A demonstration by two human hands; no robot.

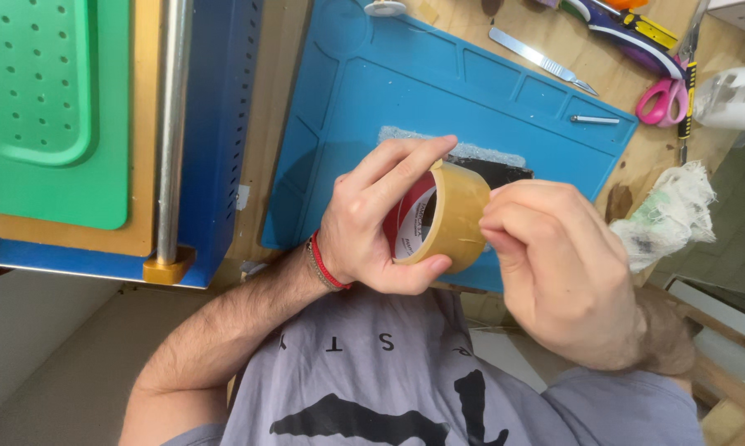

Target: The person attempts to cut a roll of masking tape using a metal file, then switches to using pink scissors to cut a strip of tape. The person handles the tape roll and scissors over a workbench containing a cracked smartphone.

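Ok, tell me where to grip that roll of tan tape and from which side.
Grip the tape roll across its flat faces, from the left, as the left hand does: thumb below, fingers over the top. That leaves the tan outer band free for the right hand.

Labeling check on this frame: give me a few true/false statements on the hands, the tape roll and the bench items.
1. The left hand holds the roll of tan tape. True.
2. The right hand rests flat on the blue mat. False: its fingertips are at the outer face of the tape roll, raised off the mat.
3. Pink-handled scissors lie on the wooden bench, off the mat. True.
4. The tape roll lies on the mat. False: it is held up in the hands above it.
5. A metal blade tool lies across the mat's far edge. True.
6. The left wrist is bare. False: it wears a red band.
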